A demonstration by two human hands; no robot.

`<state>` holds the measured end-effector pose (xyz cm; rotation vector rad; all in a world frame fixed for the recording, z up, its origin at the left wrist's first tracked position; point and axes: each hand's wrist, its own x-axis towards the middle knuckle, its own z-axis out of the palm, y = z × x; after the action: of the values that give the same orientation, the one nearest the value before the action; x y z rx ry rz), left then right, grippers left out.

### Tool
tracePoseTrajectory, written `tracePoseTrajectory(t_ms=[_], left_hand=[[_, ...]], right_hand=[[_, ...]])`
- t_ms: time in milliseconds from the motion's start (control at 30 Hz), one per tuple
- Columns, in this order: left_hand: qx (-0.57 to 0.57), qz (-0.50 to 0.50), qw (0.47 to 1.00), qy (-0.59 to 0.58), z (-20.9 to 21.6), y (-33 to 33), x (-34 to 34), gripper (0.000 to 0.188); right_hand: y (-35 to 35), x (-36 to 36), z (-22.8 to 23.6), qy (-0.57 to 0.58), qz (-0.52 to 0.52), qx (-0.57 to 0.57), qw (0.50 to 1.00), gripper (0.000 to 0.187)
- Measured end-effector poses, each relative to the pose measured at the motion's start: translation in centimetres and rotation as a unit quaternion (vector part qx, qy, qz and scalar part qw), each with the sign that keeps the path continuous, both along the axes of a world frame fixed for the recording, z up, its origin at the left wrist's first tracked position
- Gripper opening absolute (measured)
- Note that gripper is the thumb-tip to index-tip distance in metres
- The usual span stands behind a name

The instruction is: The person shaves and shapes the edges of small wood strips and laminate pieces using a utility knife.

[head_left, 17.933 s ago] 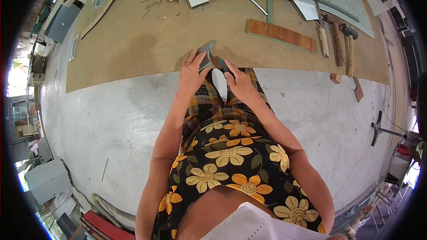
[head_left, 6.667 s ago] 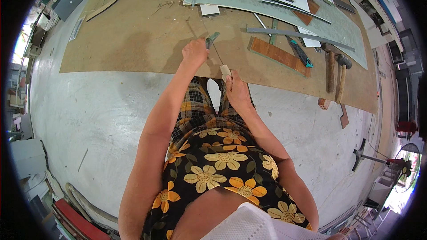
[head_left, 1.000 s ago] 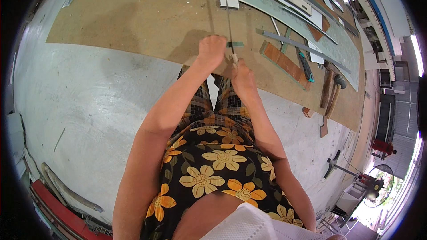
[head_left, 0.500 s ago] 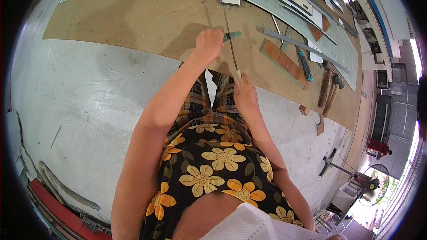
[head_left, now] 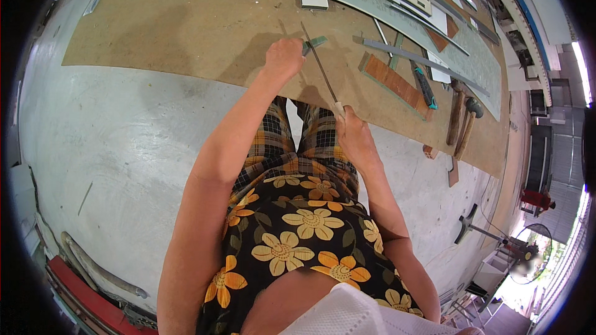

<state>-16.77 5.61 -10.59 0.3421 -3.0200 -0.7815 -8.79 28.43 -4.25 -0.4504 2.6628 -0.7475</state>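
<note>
Metal file point(head_left: 321, 65) sits in right hand's point(head_left: 355, 139) closed grip; left hand point(head_left: 284, 57) clamps the small grey piece point(head_left: 314, 43).

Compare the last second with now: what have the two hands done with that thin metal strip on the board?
The right hand has drawn back toward the body, along the thin metal strip, and now grips its near end. The left hand stays near the far end, on a small greenish piece. The brown board, hammers and wood pieces lie as before.
</note>
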Motion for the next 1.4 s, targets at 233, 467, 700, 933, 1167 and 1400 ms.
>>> tracePoseTrajectory(t_ms=[233,467,700,933,1167,1400], left_hand=[[0.0,-0.01,1.0,-0.017,1.0,0.4,-0.1,0.029],[0.029,0.018,0.999,-0.039,-0.2,-0.6,-0.7,0.033],[-0.016,-0.019,1.0,-0.016,0.5,-0.1,-0.2,0.034],[-0.006,-0.002,1.0,-0.012,0.4,0.1,-0.2,0.033],[-0.007,-0.037,0.999,-0.025,0.5,-0.4,-0.2,0.032],[-0.032,-0.025,0.999,-0.002,0.6,0.7,0.4,0.03]], right_hand=[[0.7,0.3,-0.2,-0.031,-0.014,0.003,0.999,0.025],[-2.9,-3.1,-0.9,0.0,0.001,-0.004,1.0,0.027],[0.5,0.4,-0.3,-0.016,-0.011,-0.004,1.0,0.023],[-3.3,-3.7,-1.7,0.012,0.004,-0.008,1.0,0.022],[0.2,0.2,-1.1,-0.016,-0.021,-0.024,0.999,0.021],[-3.8,-4.1,-1.6,-0.009,-0.002,0.0,1.0,0.027]])
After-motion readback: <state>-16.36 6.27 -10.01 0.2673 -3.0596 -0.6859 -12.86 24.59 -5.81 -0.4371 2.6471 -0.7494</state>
